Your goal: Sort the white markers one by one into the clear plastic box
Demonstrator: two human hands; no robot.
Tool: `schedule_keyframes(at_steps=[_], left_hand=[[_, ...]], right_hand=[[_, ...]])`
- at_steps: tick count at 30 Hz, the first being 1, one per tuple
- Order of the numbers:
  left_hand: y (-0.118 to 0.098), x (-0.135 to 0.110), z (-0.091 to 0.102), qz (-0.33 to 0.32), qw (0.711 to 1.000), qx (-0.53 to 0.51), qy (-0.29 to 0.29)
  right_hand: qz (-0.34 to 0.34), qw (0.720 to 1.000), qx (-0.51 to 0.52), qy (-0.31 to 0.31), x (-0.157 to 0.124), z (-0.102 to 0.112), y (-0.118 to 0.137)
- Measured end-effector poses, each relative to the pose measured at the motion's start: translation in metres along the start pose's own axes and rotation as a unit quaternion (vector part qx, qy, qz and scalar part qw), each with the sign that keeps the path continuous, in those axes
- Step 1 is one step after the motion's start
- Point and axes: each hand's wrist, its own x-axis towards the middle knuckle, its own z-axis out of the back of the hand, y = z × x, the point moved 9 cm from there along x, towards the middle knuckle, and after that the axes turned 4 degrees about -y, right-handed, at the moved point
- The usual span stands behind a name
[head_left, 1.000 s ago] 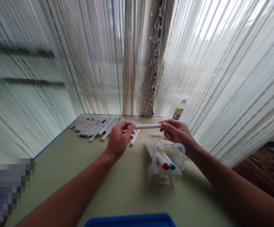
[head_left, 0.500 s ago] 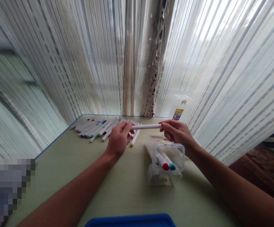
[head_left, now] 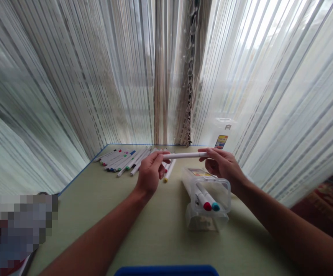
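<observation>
A white marker [head_left: 185, 155] is held level above the table, one end in each hand. My left hand [head_left: 150, 174] pinches its left end between thumb and fingers. On the right end, the fingers of my right hand [head_left: 223, 163] are closed, hiding that tip. Below the right hand lies a clear plastic case [head_left: 225, 184] with its open end toward me. Inside it are a red-ended marker [head_left: 206, 206] and a teal-ended marker [head_left: 215, 206]. Beyond my left hand, several white markers [head_left: 123, 159] with coloured ends lie in a loose row, partly hidden by that hand.
The pale green table [head_left: 143, 237] has a blue edge. A blue object [head_left: 166, 270] shows at the bottom. Behind the right hand stands a clear package with a yellow label [head_left: 221, 141]. Striped sheer curtains [head_left: 120, 76] hang along the far edge.
The view has shifted slightly, so everything appears a little further right and lower. Both hands still hold the white marker; the right hand's fingers look further along its end.
</observation>
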Motion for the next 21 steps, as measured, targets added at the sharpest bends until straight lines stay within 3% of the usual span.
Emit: schedule_keyframes(at_steps=[13, 21], left_hand=[[-0.0045, -0.0019, -0.0010, -0.002, 1.000, -0.004, 0.007], [-0.0017, -0.0003, -0.0001, -0.003, 1.000, 0.009, -0.001]], right_hand=[[-0.005, 1.000, 0.002, -0.010, 0.0017, 0.0038, -0.0038], [0.028, 0.999, -0.024, -0.006, 0.0021, 0.0021, 0.0013]])
